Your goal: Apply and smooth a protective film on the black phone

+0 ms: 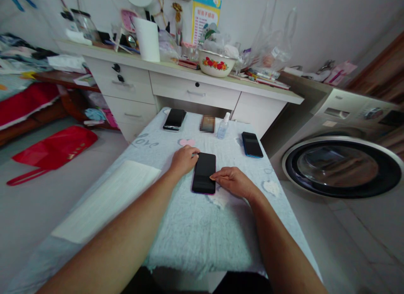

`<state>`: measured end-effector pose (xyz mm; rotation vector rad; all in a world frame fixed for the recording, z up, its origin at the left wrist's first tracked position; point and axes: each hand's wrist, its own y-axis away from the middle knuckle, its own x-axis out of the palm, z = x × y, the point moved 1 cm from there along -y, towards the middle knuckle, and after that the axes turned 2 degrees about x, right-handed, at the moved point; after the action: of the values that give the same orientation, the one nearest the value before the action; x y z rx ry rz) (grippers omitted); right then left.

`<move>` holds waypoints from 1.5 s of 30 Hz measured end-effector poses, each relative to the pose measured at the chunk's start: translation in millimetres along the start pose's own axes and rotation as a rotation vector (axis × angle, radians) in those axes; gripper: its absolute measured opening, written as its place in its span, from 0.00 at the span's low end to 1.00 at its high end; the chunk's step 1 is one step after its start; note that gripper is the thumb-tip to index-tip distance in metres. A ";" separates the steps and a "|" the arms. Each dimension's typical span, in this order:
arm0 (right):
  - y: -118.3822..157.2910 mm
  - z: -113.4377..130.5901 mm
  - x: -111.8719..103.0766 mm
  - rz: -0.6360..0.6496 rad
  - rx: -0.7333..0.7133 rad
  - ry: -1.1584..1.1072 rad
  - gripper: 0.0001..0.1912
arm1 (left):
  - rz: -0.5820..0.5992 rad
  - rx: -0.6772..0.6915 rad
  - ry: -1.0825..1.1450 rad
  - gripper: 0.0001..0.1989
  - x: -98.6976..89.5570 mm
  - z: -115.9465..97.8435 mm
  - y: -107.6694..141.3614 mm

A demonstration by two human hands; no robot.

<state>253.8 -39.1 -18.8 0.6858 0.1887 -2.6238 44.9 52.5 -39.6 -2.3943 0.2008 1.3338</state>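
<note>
A black smartphone (pixel 204 173) with a pinkish-red edge lies screen up on the cloth-covered table (pixel 202 239). My left hand (pixel 184 160) is closed at its upper left edge, the fingers curled and the thumb side against the phone. From the right, my right hand (pixel 234 182) reaches in with fingers pressed together, their tips over the phone's right edge and screen. Whatever those fingertips pinch, if anything, is too small to make out. Beyond the phone stands a small clear spray bottle (pixel 223 127) with a white cap, beside a pixelated brownish item (pixel 207 124).
A dark phone stack (pixel 174 119) lies at the table's far left; a blue-edged phone (pixel 252 145) lies at the right. A white sheet (pixel 109 199) is spread at the left. Behind stands a drawer desk (pixel 195 93) with a flowered bowl (pixel 217 63); a washing machine (pixel 341 129) is at right.
</note>
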 end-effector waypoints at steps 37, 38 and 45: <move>8.7 18.0 0.8 0.203 0.089 -0.138 0.08 | 0.010 -0.008 -0.016 0.14 -2.4 -3.3 2.7; 8.8 19.6 0.9 0.205 0.081 -0.126 0.08 | 0.012 -0.012 -0.016 0.14 -3.1 -4.0 2.9; 7.2 29.0 4.9 0.198 -0.027 0.050 0.12 | 0.009 -0.009 -0.009 0.14 -3.6 -4.5 3.0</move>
<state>240.4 -54.0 3.8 0.7223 0.1619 -2.4131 45.6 47.7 -35.2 -2.3966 0.2036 1.3524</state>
